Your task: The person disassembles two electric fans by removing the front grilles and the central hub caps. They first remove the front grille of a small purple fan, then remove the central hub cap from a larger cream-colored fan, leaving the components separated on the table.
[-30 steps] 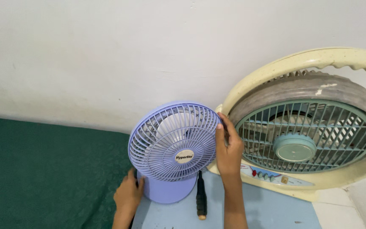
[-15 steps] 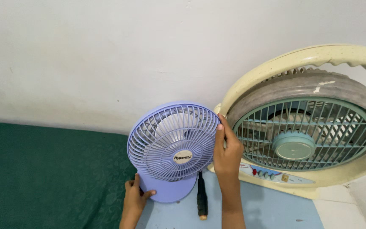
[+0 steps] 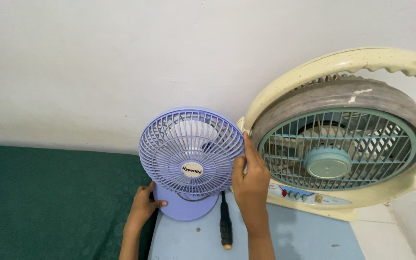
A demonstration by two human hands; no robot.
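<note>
Small purple fan (image 3: 191, 154), upright: right hand (image 3: 250, 177) clasping grille's right rim, left hand (image 3: 144, 203) pinching base's near-left edge.

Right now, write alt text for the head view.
A person's right hand grips the rim of a small purple desk fan, the left hand on its base, on a light blue surface beside a large cream box fan and a black-handled tool.
</note>
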